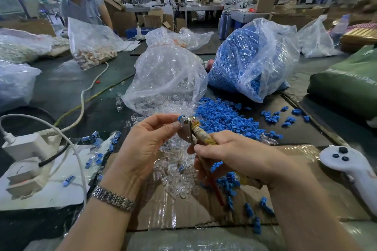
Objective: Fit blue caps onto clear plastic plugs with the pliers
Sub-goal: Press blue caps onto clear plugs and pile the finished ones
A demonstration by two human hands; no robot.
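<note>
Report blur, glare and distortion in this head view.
Head view: wide-angle bending at the edges; background hall soft; glare on the clear bag and blue bag; hands and pliers fairly sharp, evenly lit.

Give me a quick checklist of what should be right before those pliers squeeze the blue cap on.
1. Right hand grips the pliers by the handles: ok.
2. Left hand pinches a blue cap at the pliers' tip: ok.
3. Clear plug under that cap: cannot tell, hidden by fingers.
4. Cap seated straight: cannot tell.
5. Spare blue caps within reach: ok.
6. Spare clear plugs within reach: ok.
</note>
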